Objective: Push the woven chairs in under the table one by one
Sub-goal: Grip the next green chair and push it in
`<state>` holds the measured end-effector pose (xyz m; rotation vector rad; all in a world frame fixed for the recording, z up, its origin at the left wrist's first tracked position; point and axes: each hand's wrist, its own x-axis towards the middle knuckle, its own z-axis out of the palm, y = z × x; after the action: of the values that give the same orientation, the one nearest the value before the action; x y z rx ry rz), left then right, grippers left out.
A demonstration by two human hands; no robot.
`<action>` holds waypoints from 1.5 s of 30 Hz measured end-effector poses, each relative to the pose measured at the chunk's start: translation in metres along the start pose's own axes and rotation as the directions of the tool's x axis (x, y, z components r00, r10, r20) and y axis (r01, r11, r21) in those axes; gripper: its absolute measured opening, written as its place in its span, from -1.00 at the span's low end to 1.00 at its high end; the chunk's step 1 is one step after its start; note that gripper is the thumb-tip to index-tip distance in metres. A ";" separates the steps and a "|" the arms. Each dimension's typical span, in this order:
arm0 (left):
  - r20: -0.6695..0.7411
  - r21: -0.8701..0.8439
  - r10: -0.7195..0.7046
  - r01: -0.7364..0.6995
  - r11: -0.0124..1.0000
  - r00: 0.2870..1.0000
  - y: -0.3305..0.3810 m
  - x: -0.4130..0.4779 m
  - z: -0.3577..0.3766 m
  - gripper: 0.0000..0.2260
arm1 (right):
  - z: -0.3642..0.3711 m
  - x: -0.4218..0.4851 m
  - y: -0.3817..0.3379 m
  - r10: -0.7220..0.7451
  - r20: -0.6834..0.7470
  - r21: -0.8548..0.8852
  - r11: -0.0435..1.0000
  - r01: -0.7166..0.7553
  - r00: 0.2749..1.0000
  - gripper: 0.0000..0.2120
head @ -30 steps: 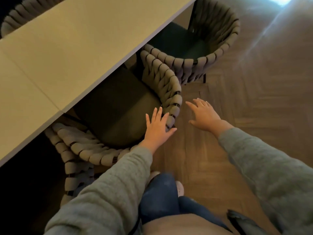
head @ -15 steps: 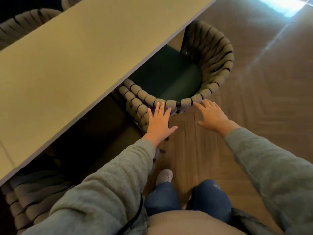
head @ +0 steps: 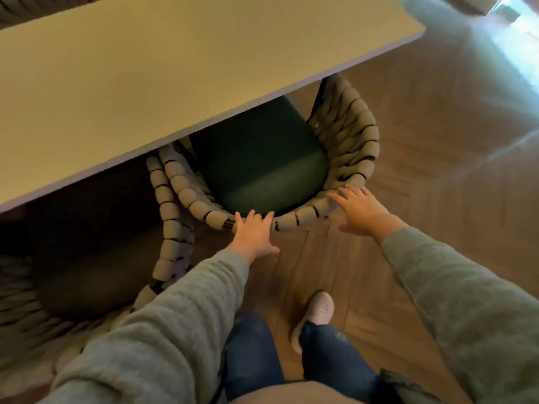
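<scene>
Woven chair [head: 359, 135] cradles green cushion [head: 262, 158]; left hand [head: 253, 235], right hand [head: 361, 212] touch rim.

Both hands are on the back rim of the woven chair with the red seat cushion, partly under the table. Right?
The seat cushion is dark green, not red, in the head view. Otherwise, the left hand and right hand are on the back rim of the woven chair, partly under the table.

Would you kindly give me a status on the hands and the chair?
Left hand and right hand open, fingertips on back rim of the woven chair. Seat partly under the table, back out. Neighbouring chair close on its left; contact unclear.
</scene>
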<state>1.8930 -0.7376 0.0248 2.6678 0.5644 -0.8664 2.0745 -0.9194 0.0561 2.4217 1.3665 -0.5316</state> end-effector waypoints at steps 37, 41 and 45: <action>0.098 -0.058 -0.243 0.249 0.967 0.965 0.088 0.037 0.010 -0.73 | 0.026 0.078 0.113 -0.472 0.259 -0.205 0.826 0.526 0.843 -0.91; 0.091 -0.044 -0.239 0.244 0.969 0.967 0.112 0.034 0.016 -0.75 | 0.035 0.061 0.131 -0.492 0.238 -0.194 0.821 0.537 0.838 -0.87; 0.112 -0.027 -0.244 0.248 0.968 0.963 0.135 0.031 0.022 -0.75 | 0.045 0.044 0.146 -0.505 0.213 -0.196 0.816 0.543 0.836 -0.89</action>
<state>1.9651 -0.8565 0.0077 2.5308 0.8904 -1.0469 2.2139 -0.9785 0.0079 1.7474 1.9116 -0.6119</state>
